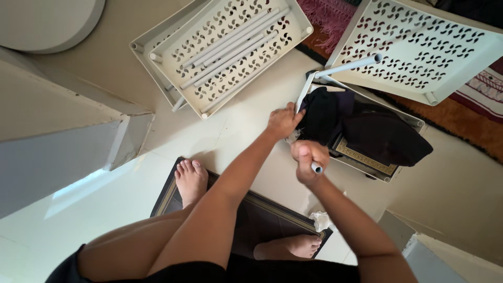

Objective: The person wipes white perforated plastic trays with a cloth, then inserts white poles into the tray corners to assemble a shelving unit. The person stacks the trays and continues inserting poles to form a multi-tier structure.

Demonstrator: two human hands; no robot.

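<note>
Pale tiled floor (246, 157), seen from above; person standing barefoot on a dark mat with gold border (262, 217). A patterned red-and-orange rug (466, 118) lies at right edge.

Right hand (309, 162): closed in a fist around a short grey plastic tube (317, 168), whose open end shows just below the fingers. Tube held roughly upright, near the corner of a low shelf tray (367, 162).

Left hand (283, 121): fingers curled, resting on the near corner of that same tray, touching dark clothes (367, 131) heaped on it. Whether it grips the rim or only presses on it, cannot tell.

Tray also carries a dark flat item with gold edging, partly hidden under the clothes.

Upper centre: two stacked perforated shelf trays (225, 50), with a bundle of long grey tubes (230, 47) lying diagonally on top.

Upper right: another perforated tray (424, 47), tilted, with one tube (348, 66) fitted at its corner and pointing toward the low tray.

A white crumpled scrap (319, 220) lies at the mat edge, beside the right foot.
</note>
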